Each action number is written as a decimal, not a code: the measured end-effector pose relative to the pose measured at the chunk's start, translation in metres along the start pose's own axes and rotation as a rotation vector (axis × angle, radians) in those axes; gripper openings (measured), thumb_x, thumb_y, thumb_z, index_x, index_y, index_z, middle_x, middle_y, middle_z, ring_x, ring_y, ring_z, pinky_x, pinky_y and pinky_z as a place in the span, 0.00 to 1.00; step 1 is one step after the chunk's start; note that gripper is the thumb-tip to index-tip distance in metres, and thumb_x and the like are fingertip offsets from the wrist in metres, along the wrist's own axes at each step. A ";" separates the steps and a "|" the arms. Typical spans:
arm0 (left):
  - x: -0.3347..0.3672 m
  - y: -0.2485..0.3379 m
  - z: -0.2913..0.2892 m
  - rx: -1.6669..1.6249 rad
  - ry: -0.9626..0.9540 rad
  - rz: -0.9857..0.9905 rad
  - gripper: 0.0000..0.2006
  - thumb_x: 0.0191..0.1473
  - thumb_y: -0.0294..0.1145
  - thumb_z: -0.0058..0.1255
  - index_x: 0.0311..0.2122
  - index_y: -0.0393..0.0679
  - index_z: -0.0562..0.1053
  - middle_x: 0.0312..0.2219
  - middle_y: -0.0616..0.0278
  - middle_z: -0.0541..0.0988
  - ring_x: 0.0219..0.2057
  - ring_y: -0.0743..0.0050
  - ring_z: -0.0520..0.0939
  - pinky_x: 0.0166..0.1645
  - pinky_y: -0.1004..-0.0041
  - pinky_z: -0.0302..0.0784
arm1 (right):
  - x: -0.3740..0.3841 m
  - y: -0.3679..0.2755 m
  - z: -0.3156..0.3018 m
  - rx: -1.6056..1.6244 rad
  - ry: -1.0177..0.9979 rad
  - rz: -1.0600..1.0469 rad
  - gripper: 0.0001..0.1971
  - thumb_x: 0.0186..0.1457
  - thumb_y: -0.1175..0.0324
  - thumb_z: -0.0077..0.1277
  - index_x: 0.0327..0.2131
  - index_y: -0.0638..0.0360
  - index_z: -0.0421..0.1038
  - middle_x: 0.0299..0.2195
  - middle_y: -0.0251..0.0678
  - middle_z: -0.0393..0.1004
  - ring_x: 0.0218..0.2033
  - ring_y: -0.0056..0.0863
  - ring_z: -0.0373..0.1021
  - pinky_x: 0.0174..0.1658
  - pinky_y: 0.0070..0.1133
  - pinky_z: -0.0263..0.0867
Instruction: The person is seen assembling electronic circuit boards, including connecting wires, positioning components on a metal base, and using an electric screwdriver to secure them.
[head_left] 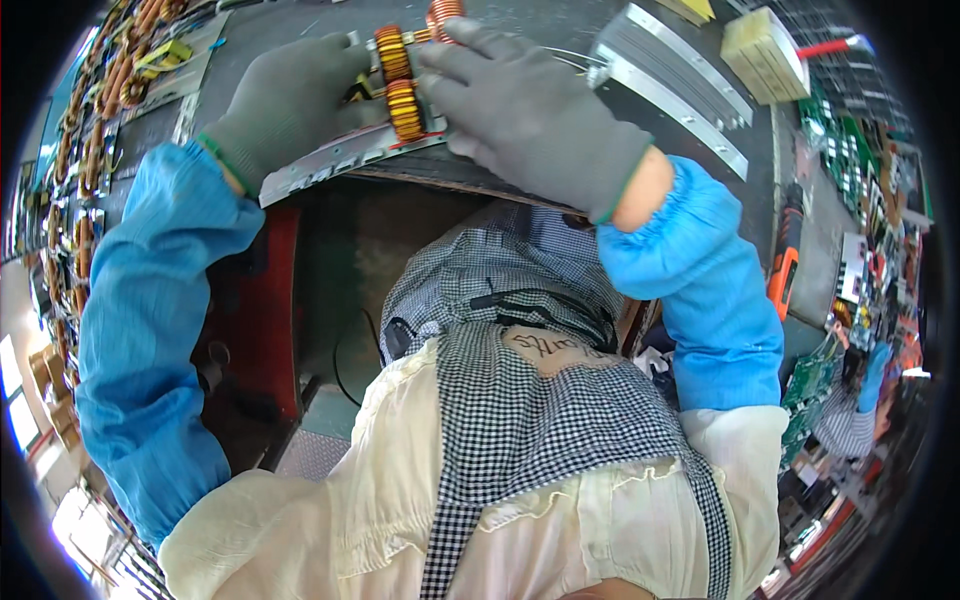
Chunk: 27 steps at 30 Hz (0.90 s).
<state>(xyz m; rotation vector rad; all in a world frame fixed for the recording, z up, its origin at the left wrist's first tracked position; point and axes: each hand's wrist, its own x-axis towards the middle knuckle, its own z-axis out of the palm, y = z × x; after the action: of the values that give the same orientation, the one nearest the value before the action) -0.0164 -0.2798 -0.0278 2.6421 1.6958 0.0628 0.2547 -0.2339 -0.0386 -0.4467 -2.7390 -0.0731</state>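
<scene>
Two ring-shaped coils, a yellow-brown wound coil (404, 110) and one just behind it (393, 54), stand on edge between my gloved hands. A copper-orange coil (444, 16) sits beyond them at the top edge. Under the nearer coils runs a long silver metal strip (330, 166) along the bench's front edge. To the left of the coils, my left hand (295, 98) has its fingers curled, with a small black and yellow bit showing between them. My right hand (535, 120) reaches over from the right, its fingertips bent against the coils; the contact is partly hidden.
Silver ribbed metal bars (680, 85) lie right of my right hand, with thin white wires leading to them. Further right are a cardboard box (765, 58), an orange-and-black tool (785, 265) and green circuit boards (848, 150). Rows of copper coils (85, 165) line the left. Another person's sleeve (875, 378) shows far right.
</scene>
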 end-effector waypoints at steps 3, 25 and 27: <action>-0.004 -0.002 -0.006 -0.139 0.030 -0.011 0.26 0.48 0.40 0.71 0.52 0.45 0.76 0.43 0.55 0.80 0.45 0.46 0.83 0.49 0.56 0.79 | 0.001 0.001 -0.004 -0.034 -0.060 0.002 0.22 0.55 0.63 0.62 0.53 0.58 0.74 0.61 0.41 0.72 0.66 0.43 0.67 0.65 0.37 0.66; -0.057 -0.012 -0.053 -0.344 0.473 -0.214 0.24 0.54 0.28 0.66 0.56 0.37 0.75 0.47 0.54 0.79 0.49 0.62 0.82 0.57 0.64 0.77 | 0.021 0.022 -0.047 -0.237 0.619 -0.165 0.24 0.61 0.63 0.52 0.61 0.44 0.71 0.60 0.34 0.73 0.62 0.40 0.69 0.63 0.39 0.67; -0.074 -0.019 -0.076 -0.405 0.464 -0.255 0.25 0.56 0.27 0.66 0.58 0.34 0.73 0.48 0.56 0.78 0.52 0.66 0.81 0.58 0.66 0.76 | 0.035 0.017 -0.065 -0.348 0.584 -0.169 0.29 0.59 0.64 0.54 0.63 0.29 0.65 0.66 0.29 0.65 0.68 0.35 0.60 0.63 0.36 0.66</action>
<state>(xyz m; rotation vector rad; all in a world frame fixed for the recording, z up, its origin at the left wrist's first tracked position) -0.0672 -0.3410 0.0457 2.2042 1.8661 0.9696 0.2513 -0.2139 0.0344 -0.2304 -2.1764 -0.6264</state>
